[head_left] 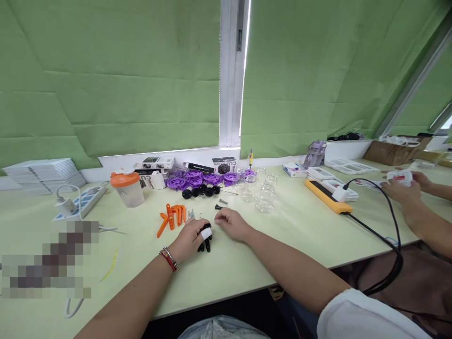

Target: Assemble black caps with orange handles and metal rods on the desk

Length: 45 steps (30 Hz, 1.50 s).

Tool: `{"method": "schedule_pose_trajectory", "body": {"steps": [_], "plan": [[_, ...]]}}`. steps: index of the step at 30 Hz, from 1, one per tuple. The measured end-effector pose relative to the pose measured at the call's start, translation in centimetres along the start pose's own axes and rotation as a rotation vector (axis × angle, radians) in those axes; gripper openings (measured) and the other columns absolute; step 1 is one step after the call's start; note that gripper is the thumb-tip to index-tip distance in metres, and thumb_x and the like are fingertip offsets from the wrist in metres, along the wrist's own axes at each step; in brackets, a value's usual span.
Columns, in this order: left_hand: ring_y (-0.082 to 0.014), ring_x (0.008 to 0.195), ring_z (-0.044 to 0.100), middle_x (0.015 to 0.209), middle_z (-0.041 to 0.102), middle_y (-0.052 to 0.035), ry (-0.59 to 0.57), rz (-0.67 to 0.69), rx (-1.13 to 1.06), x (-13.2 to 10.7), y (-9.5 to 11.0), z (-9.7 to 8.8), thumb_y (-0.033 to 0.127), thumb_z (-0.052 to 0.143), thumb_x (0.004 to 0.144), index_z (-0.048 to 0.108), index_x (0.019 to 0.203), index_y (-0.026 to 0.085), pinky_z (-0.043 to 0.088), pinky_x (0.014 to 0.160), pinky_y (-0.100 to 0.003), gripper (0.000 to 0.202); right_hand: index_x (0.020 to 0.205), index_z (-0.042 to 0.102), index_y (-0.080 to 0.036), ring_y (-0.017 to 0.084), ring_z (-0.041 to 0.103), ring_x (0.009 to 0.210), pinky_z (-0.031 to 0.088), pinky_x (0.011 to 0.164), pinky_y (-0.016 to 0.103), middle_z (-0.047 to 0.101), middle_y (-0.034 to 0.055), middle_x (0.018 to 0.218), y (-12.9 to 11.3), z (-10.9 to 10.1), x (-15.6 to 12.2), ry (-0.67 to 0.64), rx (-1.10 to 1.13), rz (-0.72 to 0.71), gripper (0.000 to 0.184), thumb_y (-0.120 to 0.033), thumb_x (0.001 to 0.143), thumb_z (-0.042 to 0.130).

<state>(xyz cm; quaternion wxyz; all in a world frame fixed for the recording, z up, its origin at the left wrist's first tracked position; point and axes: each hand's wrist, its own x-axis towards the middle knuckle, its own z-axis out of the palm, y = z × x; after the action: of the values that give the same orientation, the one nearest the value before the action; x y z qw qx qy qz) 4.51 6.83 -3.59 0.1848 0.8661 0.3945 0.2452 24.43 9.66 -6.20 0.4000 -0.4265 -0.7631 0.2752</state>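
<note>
My left hand (192, 239), with a white wrap on one finger, curls over several small black plastic pieces (206, 246) on the table. A black part shows under its fingers, mostly hidden. Just right of it, my right hand (233, 224) rests with fingers pinched together; what they hold, if anything, is hidden. A short black piece (219, 207) lies beyond the right fingertips, with small springs (223, 201) behind it. Orange plastic levers (171, 217) lie left of my hands, and thin metal pins (191, 214) lie beyond the left hand.
Purple plastic frames (193, 179), black round knobs (201, 190) and clear cups (265, 195) stand further back. An orange-lidded shaker (127, 188) and a white power strip (83, 202) are left. Right are a yellow power strip (326, 197), a looping black cable (395, 221) and a co-worker's hands (402, 190).
</note>
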Motion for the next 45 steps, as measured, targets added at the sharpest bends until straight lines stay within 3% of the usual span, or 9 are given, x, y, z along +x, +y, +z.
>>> {"method": "schedule_pose_trajectory", "body": {"steps": [2, 5, 13, 26, 30, 33, 37, 45], "plan": [[-0.0176, 0.074, 0.047, 0.074, 0.06, -0.0022, -0.013, -0.012, 0.005, 0.0, 0.0, 0.0, 0.037, 0.038, 0.091, 0.056, 0.083, 0.019, 0.037, 0.075, -0.033, 0.027, 0.088, 0.062, -0.018, 0.017, 0.053, 0.083, 0.042, 0.077, 0.032, 0.059, 0.0045, 0.089, 1.2, -0.6, 0.8, 0.213, -0.161, 0.023, 0.012, -0.02, 0.083, 0.051], [-0.0177, 0.074, 0.046, 0.075, 0.06, -0.0025, -0.031, -0.015, 0.014, 0.0, 0.1, -0.1, 0.038, 0.038, 0.091, 0.055, 0.08, 0.019, 0.037, 0.076, -0.033, 0.028, 0.099, 0.061, -0.019, 0.02, 0.051, 0.094, 0.04, 0.084, 0.034, 0.06, 0.0064, 0.1, 3.0, -1.5, 2.2, 0.299, -0.308, 0.144, 0.019, -0.022, 0.083, 0.053], [-0.0176, 0.072, 0.046, 0.071, 0.058, -0.0015, -0.036, -0.017, 0.018, 0.0, 0.2, -0.1, 0.041, 0.037, 0.091, 0.053, 0.077, 0.02, 0.037, 0.074, -0.032, 0.03, 0.093, 0.069, -0.022, 0.021, 0.051, 0.1, 0.038, 0.086, 0.032, 0.063, 0.0052, 0.102, 4.7, -1.8, 3.7, 0.075, -0.464, 0.184, 0.017, -0.023, 0.084, 0.055], [-0.0167, 0.072, 0.047, 0.07, 0.057, -0.001, -0.049, -0.004, -0.005, 0.0, 0.0, 0.0, 0.039, 0.037, 0.092, 0.051, 0.075, 0.019, 0.038, 0.073, -0.031, 0.029, 0.091, 0.069, -0.021, 0.018, 0.055, 0.096, 0.04, 0.084, 0.029, 0.064, 0.0051, 0.101, 5.1, -2.1, 3.8, 0.096, -0.414, 0.18, 0.018, -0.022, 0.084, 0.053], [-0.0172, 0.073, 0.048, 0.073, 0.058, -0.0018, -0.057, -0.004, -0.001, 0.0, -0.1, 0.0, 0.039, 0.037, 0.092, 0.053, 0.078, 0.019, 0.038, 0.073, -0.031, 0.028, 0.088, 0.07, -0.021, 0.018, 0.058, 0.091, 0.042, 0.078, 0.027, 0.066, 0.0045, 0.1, 4.7, -2.8, 4.9, 0.084, -0.442, 0.249, 0.017, -0.025, 0.084, 0.054], [-0.0175, 0.075, 0.048, 0.073, 0.059, -0.002, -0.064, -0.01, -0.004, 0.0, 0.0, -0.1, 0.038, 0.037, 0.091, 0.053, 0.079, 0.02, 0.038, 0.073, -0.031, 0.028, 0.088, 0.07, -0.022, 0.017, 0.06, 0.086, 0.042, 0.07, 0.025, 0.069, 0.0032, 0.098, 4.2, -3.4, 6.2, -0.013, -0.473, 0.323, 0.016, -0.025, 0.081, 0.057], [-0.0171, 0.075, 0.048, 0.073, 0.058, -0.0013, -0.073, -0.005, -0.013, -0.1, 0.0, -0.2, 0.038, 0.037, 0.091, 0.053, 0.078, 0.02, 0.038, 0.073, -0.03, 0.027, 0.08, 0.073, -0.022, 0.015, 0.062, 0.08, 0.042, 0.066, 0.021, 0.071, 0.0011, 0.089, 3.4, -3.6, 7.9, -0.14, -0.487, 0.326, 0.011, -0.023, 0.074, 0.064], [-0.0172, 0.075, 0.047, 0.074, 0.058, -0.0016, -0.087, 0.001, -0.003, 0.0, 0.2, -0.3, 0.038, 0.037, 0.091, 0.052, 0.077, 0.02, 0.037, 0.074, -0.03, 0.027, 0.069, 0.073, -0.02, 0.017, 0.062, 0.079, 0.041, 0.066, 0.022, 0.072, 0.0025, 0.082, 2.6, -3.1, 8.9, -0.204, -0.55, 0.37, 0.006, -0.019, 0.066, 0.069]]}}
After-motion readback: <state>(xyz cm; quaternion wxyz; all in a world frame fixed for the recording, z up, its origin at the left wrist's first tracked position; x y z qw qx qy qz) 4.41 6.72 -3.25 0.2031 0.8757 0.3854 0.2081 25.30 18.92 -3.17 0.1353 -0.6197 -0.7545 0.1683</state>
